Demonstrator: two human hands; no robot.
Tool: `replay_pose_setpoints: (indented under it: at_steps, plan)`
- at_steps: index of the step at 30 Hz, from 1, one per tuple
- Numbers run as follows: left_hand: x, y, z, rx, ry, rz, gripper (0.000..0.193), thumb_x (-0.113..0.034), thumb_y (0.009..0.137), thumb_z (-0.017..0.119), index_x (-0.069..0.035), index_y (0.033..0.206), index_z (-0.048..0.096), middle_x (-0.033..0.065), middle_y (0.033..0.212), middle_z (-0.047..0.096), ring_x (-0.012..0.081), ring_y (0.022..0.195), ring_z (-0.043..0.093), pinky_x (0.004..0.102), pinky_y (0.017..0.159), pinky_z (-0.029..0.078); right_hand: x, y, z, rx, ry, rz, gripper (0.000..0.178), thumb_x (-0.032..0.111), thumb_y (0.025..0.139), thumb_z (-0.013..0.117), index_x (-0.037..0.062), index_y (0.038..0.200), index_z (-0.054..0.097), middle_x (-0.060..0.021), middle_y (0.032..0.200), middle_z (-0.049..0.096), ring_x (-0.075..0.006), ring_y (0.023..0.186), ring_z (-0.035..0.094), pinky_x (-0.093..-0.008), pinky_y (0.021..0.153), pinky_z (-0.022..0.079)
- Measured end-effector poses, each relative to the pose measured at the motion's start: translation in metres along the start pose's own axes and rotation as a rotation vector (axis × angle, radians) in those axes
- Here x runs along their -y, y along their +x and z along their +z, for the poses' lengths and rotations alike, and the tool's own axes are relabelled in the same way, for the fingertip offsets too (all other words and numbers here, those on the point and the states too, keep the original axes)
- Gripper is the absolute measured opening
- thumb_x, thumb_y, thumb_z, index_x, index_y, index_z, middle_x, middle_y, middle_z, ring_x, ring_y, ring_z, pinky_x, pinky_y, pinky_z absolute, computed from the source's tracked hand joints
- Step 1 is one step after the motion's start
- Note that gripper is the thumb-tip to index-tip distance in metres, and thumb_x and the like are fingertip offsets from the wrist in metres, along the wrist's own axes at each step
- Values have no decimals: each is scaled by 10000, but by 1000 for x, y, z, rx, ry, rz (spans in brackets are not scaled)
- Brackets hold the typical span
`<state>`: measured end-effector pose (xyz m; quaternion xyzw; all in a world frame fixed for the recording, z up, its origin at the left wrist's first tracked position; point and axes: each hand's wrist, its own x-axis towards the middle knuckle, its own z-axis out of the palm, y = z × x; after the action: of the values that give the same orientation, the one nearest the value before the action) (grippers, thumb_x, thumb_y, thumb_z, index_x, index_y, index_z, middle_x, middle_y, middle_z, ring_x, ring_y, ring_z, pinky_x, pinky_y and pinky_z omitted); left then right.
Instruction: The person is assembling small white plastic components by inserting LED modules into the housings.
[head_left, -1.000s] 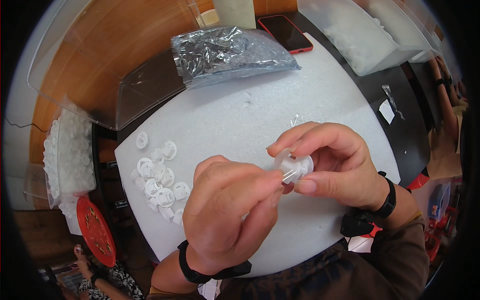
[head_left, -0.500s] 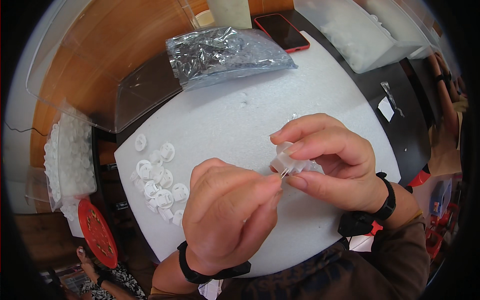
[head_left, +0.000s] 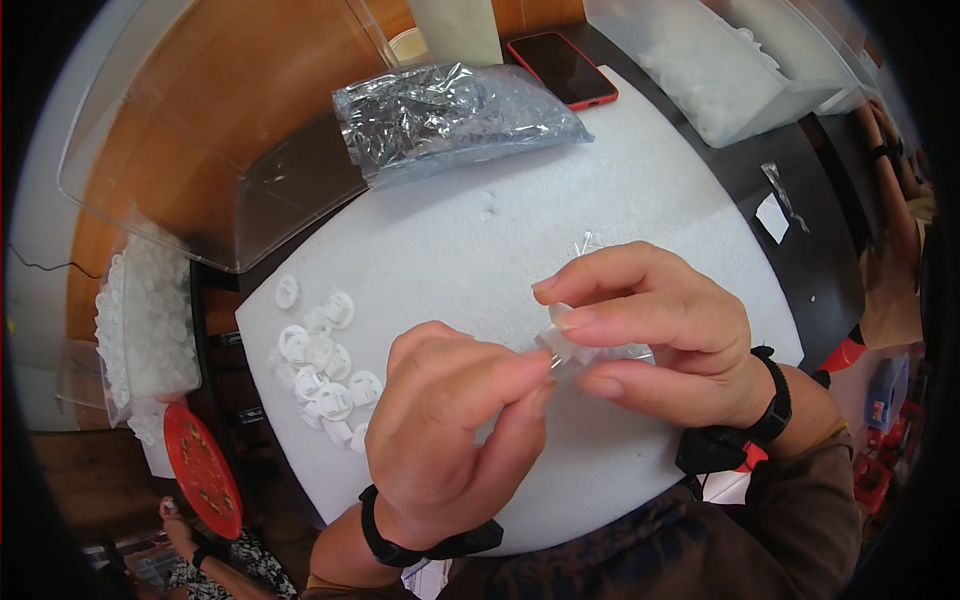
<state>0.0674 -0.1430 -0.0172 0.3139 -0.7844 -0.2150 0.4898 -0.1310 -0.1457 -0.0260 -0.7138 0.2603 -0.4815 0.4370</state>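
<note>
"What changed?"
"The white cap (head_left: pixel 561 344), four o'clock from centre, turned edge-on, finger-gripped in the right hand (head_left: pixel 690 345); its side apparently met thin pins (head_left: pixel 556 361) pinched by the left hand (head_left: pixel 450 410)."

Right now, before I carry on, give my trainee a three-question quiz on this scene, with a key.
1. Beside the translucent white plastic piece in the right hand, what does the left hand pinch?
a) a crinkled clear plastic bag
b) thin shiny pins
c) a white paper scrap
2. True or false: the black phone with a red edge lies screen down.
3. Fill in: the loose round white plastic pieces lie toward the ___ side of the pale sheet.

Key: 1. b. 2. False; its dark screen faces up. 3. Left.
</note>
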Motion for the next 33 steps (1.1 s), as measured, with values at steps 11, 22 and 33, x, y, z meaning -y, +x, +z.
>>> replay_pose_setpoints:
  at_steps: [11,22,33]
  plan:
    - [-5,3,2,-6,80,6,315,89,646,709,-27,927,629,61,772,617,192,640,559,300,621,415,-3,0,5,-40,150,66,301,5,821,617,32,1121,624,-151,1152,571,-208,1013,572,-289,853,458]
    - [-7,0,0,-32,-23,-204,221,77,676,695,-5,866,620,66,723,599,184,605,534,277,581,421,3,-1,2,-12,266,219,420,-2,781,670,2,1188,565,-170,1174,531,-232,1085,531,-314,882,452]
    - [-3,-2,3,-16,-27,-183,209,84,688,692,0,866,621,78,713,592,190,617,547,287,604,458,-4,-5,5,-29,272,184,441,-23,754,691,20,1180,587,-148,1151,554,-195,1023,549,-288,839,457]
